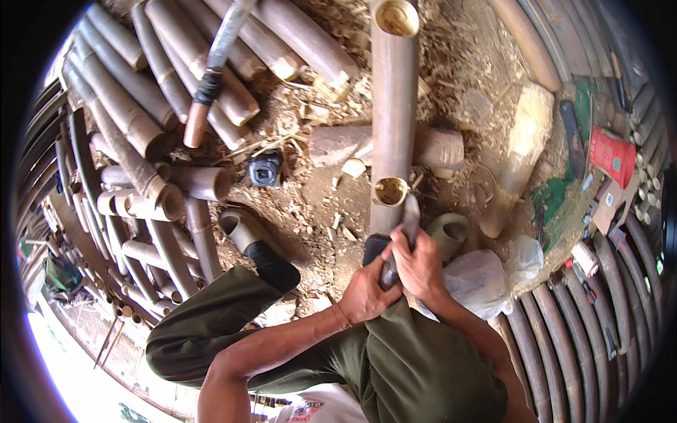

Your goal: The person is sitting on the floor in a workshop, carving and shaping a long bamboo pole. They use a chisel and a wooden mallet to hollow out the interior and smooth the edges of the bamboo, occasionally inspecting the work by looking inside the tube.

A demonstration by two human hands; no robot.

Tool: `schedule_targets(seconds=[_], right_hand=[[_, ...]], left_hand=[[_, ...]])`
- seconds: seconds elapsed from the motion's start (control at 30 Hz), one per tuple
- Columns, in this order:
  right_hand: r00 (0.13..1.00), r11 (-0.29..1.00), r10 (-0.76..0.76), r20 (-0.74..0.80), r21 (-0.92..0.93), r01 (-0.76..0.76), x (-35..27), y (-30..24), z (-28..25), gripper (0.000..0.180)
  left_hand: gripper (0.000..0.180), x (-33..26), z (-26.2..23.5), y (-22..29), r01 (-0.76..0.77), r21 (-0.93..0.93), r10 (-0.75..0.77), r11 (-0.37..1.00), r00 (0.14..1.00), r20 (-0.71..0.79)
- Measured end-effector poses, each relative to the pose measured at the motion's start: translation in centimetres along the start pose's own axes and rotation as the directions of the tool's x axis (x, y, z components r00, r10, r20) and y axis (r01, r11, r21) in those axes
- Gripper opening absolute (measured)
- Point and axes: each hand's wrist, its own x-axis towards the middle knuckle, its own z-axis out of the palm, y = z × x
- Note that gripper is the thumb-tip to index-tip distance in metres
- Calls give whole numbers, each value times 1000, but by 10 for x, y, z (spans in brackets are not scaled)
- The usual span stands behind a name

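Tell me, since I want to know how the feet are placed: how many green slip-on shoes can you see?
2: one shoe left of the bamboo pole, one shoe right of it beside both hands on the blade. None seems hidden.

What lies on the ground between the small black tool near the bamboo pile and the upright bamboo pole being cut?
In the head view, only dirt strewn with wood chips and bamboo offcuts lies between the black tool and the bamboo pole.

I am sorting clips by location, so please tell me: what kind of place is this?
Probably an open-air bamboo workshop. Cut bamboo poles are piled on a dirt floor strewn with shavings, and both hands grip a blade at a bamboo tube's end.
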Motion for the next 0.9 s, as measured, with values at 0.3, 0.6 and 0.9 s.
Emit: schedule_targets(seconds=[0.3,0.6,0.9], right_hand=[[823,762,-367,-434,-647,-2,161,-55,-138,53],[753,647,-576,-320,-741,180,154,-32,-124,49],[781,900,-384,-493,-387,199,-14,129,-100,44]], left_hand=[[84,63,-213,54,204,817,684,540,460,-566],[37,100,-308,-6,163,540,355,826,594,-722],[39,123,-180,82,-50,877,727,477,583,-362]])
